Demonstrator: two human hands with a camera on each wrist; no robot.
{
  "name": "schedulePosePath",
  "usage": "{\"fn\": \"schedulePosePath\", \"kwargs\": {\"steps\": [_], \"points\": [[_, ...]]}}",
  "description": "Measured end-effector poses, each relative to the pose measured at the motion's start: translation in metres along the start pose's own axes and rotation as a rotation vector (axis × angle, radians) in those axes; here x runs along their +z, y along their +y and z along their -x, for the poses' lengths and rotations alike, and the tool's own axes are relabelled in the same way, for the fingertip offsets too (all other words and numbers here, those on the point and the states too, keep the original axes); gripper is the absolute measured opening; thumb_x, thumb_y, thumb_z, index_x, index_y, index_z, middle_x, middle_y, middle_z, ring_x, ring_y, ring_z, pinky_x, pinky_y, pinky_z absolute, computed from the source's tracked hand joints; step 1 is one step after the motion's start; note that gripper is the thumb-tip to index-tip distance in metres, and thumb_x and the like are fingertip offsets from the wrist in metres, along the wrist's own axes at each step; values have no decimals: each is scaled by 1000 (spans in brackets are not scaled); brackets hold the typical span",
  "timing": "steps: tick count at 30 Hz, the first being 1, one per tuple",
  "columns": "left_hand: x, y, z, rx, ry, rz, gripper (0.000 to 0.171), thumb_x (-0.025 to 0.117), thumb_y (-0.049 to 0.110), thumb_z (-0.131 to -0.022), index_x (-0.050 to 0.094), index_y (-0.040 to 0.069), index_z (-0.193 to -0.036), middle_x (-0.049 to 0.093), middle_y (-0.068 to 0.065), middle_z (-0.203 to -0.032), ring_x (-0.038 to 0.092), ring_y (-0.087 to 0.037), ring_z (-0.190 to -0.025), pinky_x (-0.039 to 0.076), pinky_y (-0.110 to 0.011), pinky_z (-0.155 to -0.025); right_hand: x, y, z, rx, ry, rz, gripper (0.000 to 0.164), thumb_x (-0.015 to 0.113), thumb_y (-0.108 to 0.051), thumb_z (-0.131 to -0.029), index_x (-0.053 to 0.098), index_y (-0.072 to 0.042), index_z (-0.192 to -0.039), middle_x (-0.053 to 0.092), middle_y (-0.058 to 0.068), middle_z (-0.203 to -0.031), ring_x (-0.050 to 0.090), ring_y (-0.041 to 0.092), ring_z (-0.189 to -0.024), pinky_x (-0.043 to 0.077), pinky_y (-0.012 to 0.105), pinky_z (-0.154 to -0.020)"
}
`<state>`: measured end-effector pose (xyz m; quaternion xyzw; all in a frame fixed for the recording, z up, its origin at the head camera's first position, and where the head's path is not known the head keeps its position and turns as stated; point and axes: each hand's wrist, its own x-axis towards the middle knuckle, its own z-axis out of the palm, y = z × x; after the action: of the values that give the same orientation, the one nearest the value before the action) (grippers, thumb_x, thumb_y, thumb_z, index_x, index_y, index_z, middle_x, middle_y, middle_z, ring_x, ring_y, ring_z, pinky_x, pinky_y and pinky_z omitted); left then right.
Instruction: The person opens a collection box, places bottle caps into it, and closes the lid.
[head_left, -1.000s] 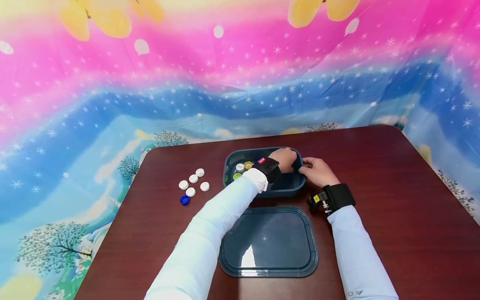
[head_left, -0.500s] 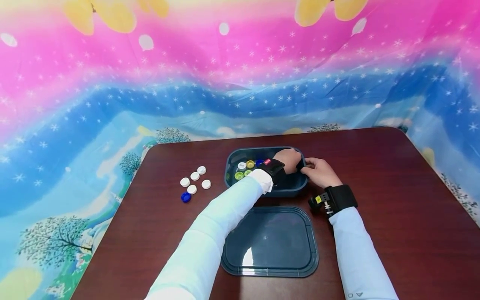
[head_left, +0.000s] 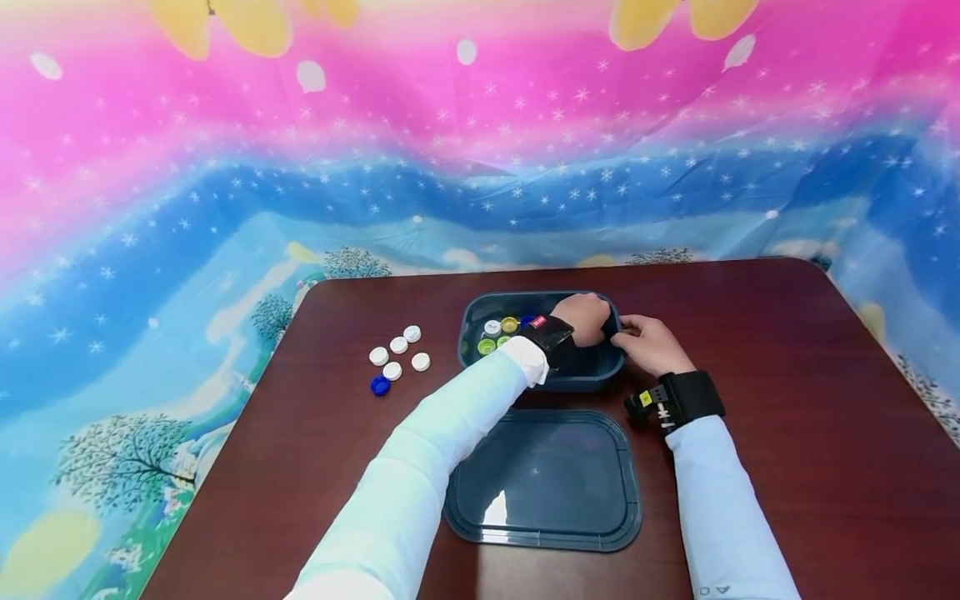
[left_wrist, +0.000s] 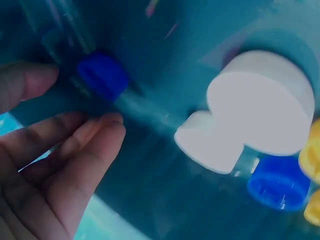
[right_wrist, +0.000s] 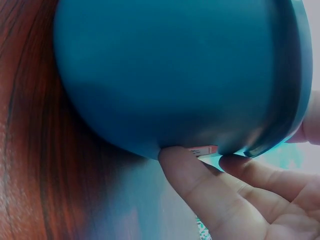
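Observation:
My left hand [head_left: 581, 318] is down inside the right half of a dark blue-grey plastic box [head_left: 577, 385]. In the left wrist view, its thumb and fingers are apart, with nothing between them, and a blue bottle cap [left_wrist: 102, 75] lies just past the fingertips. Beside that are a large white cap [left_wrist: 265, 107], a smaller white cap [left_wrist: 210, 145], another blue cap [left_wrist: 280, 184] and yellow caps [left_wrist: 312, 150]. My right hand [head_left: 654, 346] is at the box's right end. Its fairly straight fingers [right_wrist: 192, 177] touch the outer wall [right_wrist: 170, 75].
A dark rectangular lid [head_left: 536, 479] lies flat in front of the box. To the left, several white caps [head_left: 421, 362] and one blue cap [head_left: 380, 385] sit on the brown table [head_left: 787, 400]. A patterned cloth [head_left: 480, 200] hangs behind the table.
The head view has shifted, so the scene slides slightly right. Both hands stay at the box's right end. More green caps show past the left forearm than a second ago.

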<state>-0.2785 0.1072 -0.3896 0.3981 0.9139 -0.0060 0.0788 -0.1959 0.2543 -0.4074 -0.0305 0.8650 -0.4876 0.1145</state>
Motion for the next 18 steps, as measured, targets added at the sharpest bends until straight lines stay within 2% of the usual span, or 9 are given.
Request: {"fn": "schedulePosePath", "kwargs": {"steps": [6, 9, 12, 15, 18], "points": [[-25, 0, 23, 28, 46, 9, 17, 60, 18, -95, 69, 9, -106, 64, -1, -90, 57, -13, -73, 43, -25, -66, 0, 0, -1, 20, -8, -3, 55, 43, -21, -103, 29, 6, -148, 43, 30, -139, 53, 40, -117, 46, 50, -94], [-41, -4, 39, 46, 105, 22, 10, 61, 17, -94, 68, 10, -96, 59, 0, -80, 51, -12, -68, 39, -24, -62, 0, 0, 0, 18, -6, -3, 55, 44, -20, -103, 29, 7, -148, 46, 30, -136, 55, 39, -114, 47, 49, -92], [-59, -10, 58, 44, 153, 36, 10, 59, 17, -95, 68, 11, -95, 57, 0, -79, 50, -14, -68, 37, -24, -62, 0, -1, 0, 14, 2, 0, 56, 45, -19, -102, 28, 7, -149, 49, 30, -132, 57, 38, -110, 48, 48, -91], [-76, -21, 79, 17, 187, 37, 20, 58, 19, -96, 70, 10, -110, 65, -3, -99, 59, -15, -85, 44, -22, -74, 0, -3, 0, 14, 2, 4, 56, 45, -20, -102, 28, 7, -149, 49, 31, -131, 58, 37, -109, 48, 48, -90], [-89, -37, 99, -16, 229, 43, 30, 58, 20, -96, 68, 7, -121, 65, -7, -116, 61, -18, -103, 46, -26, -89, 0, -4, -1, 19, -5, 0, 57, 45, -20, -103, 26, 7, -149, 47, 31, -134, 57, 38, -112, 48, 49, -92]]}}
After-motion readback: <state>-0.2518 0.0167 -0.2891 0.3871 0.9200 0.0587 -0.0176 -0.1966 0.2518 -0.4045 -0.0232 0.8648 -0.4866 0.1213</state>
